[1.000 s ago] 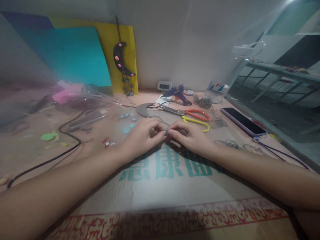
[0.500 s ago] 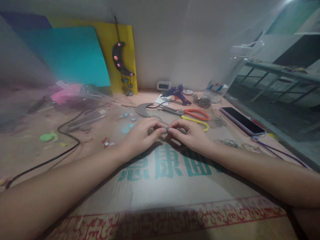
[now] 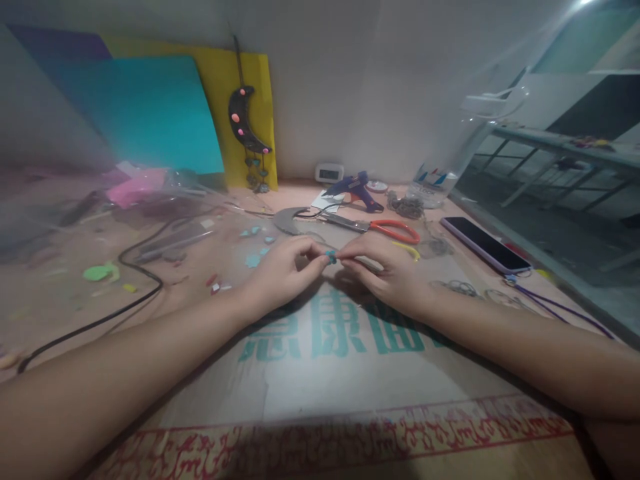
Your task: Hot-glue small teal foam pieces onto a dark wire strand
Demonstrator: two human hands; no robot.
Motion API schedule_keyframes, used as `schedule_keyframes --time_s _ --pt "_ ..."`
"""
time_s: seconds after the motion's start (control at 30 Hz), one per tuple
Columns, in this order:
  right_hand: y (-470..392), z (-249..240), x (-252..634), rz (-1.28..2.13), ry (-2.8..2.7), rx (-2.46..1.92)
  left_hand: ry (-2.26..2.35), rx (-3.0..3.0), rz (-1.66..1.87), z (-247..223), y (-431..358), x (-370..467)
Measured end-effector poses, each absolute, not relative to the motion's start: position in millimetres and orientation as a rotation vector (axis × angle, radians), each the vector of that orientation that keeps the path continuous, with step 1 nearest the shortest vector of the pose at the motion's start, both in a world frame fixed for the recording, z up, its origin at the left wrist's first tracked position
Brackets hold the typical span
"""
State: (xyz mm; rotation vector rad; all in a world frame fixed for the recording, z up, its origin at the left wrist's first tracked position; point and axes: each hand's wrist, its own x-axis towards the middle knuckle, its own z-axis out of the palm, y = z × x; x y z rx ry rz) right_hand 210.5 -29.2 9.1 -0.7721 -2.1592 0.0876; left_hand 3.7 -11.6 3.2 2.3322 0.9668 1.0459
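A small teal piece (image 3: 331, 257), perhaps felt or foam, is between my hands above the printed board. My left hand (image 3: 290, 267) pinches it between thumb and forefinger. From the other side, my right hand (image 3: 383, 270) meets its edge with thumb and forefinger close together; the exact contact is too small to see. Just behind my hands lie scissors (image 3: 395, 231) with one red and one yellow handle, and a dark grey crescent piece (image 3: 287, 221). Several light blue scraps (image 3: 254, 259) are beside my left hand.
A blue glue gun (image 3: 356, 190) and a small white digital display (image 3: 329, 173) stand near the wall. A moon ornament (image 3: 243, 120) hangs against yellow card. The phone (image 3: 485, 245), clear bottle (image 3: 433, 183) and grey cord (image 3: 405, 204) are rightward; a black cable (image 3: 90, 325) curves leftward.
My right fingertips have shifted slightly right, off part of the teal piece, so more of it shows at my left fingertips. My right hand now covers more of the yellow scissor handle.
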Motion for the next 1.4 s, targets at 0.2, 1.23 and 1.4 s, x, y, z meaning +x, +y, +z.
schedule_keyframes --time_s 0.2,1.23,1.4 --pt "-30.2 9.0 208.1 0.149 -2.126 -0.867 0.963 2.361 1.057 2.8 -11.3 3.6" --pt "-29.1 9.8 205.2 0.313 -2.147 -1.001 0.881 2.489 1.001 -2.2 -10.8 4.8" --pt "-31.0 10.7 205.9 0.394 -2.131 -1.061 0.888 2.508 0.984 -3.0 -11.4 5.0"
